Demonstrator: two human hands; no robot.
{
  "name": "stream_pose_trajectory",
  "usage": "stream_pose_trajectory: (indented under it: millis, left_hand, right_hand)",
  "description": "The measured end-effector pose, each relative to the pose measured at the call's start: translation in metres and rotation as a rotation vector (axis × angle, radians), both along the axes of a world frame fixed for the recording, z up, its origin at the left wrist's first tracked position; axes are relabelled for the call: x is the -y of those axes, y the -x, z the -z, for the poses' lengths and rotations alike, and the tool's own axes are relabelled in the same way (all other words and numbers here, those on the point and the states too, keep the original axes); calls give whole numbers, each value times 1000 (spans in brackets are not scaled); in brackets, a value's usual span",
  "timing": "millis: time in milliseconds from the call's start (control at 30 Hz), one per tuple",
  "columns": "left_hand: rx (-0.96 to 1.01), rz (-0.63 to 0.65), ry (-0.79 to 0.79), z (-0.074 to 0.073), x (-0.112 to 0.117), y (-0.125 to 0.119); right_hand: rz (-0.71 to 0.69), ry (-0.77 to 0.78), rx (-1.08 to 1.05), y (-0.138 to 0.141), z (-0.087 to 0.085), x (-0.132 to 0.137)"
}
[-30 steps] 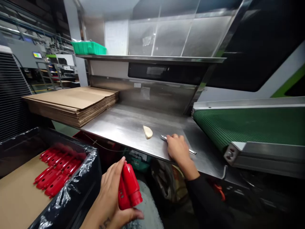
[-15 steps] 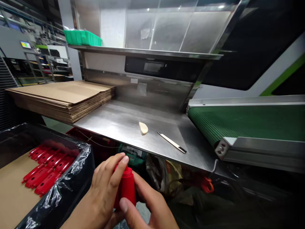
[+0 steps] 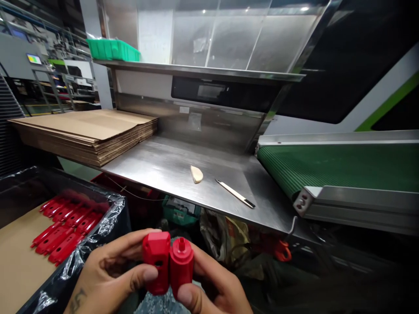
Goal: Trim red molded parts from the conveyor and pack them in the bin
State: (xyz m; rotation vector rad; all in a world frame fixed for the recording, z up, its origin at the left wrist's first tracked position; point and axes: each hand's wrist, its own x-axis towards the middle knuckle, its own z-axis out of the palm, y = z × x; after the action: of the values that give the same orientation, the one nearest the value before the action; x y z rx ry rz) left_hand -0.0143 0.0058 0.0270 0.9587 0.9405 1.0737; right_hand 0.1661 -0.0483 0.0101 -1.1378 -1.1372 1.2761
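Note:
My left hand [image 3: 114, 266] grips a red angular plastic part [image 3: 157, 250] with a small dark hole, the thumb lying on its near face. In my right hand [image 3: 214, 279] is a red cylindrical plastic part [image 3: 182, 261] with a stepped round end and a small stub on top. Both parts are held upright, side by side, with a narrow dark gap between them; whether they touch lower down I cannot tell. Similar red plastic parts [image 3: 62, 237] lie in rows on cardboard inside a box lined with black plastic [image 3: 108, 213] at the left.
A metal table [image 3: 157, 161] carries stacked cardboard sheets [image 3: 88, 126], a cream-coloured half-round piece [image 3: 196, 174] and a white-handled knife-like tool [image 3: 235, 193]. To the right is a green conveyor belt [image 3: 343, 168]. A green bin [image 3: 113, 50] stands on the shelf above.
My left hand has moved from over the red cylinder's top to its left side. The angular part now shows beside the cylinder, whose stubbed end is uncovered.

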Motion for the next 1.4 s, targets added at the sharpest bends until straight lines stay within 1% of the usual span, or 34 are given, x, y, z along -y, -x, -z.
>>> stream_pose_trajectory:
  millis: [100,133,200,300,333,467,533,600,700,833,900,967,1033,1133,1200,1267,1333,1400]
  left_hand:
    - [153,77,71,3,-4,-2]
    - [193,88,95,4,-4,-3]
    - [237,102,143,5,-4,-6]
    - [224,161,227,4,-2,-12]
    - [216,162,236,4,-1,-14]
    - [192,67,218,4,-1,-19]
    - [191,71,269,5,-2,-21]
    - [220,115,316,7,-4,-23]
    - [295,157,320,10,-7,-26]
    - [329,122,299,14,-8,-31]
    - [313,94,285,16,-8,-33]
    - [281,75,263,20,-9,-33]
    - [263,93,235,24,-10,-31]
    - [241,171,117,32,-11,-25]
    - [203,221,2,39,-10,-19]
    - [167,261,-96,45,-7,-14]
    - [133,281,-154,49,-2,-11]
    - [92,272,-182,50,2,-11]
  right_hand:
    - [-210,59,-287,2,-4,-8]
    - [-246,67,-347,3,-4,-10]
    - [-273,82,-430,3,-2,-14]
    - [-263,115,-491,4,3,-17]
    - [-255,123,-506,4,5,-17]
    - [-236,137,-560,8,3,-17]
    - [-230,165,-612,10,1,-18]
    - [-207,248,-679,12,0,-18]
    - [-114,395,-775,15,4,-18]
    - [-34,509,-894,16,13,-23]
    - [-28,563,-939,14,20,-27]
    - [-66,597,-969,13,27,-29]
    - [-154,539,-936,13,36,-31]
    - [-256,289,-787,16,48,-33]
    - [-254,154,-685,19,54,-36]
    - [-227,76,-591,19,60,-38]
    - [-190,13,-484,19,67,-38]
    - [-130,-25,-338,18,72,-35]
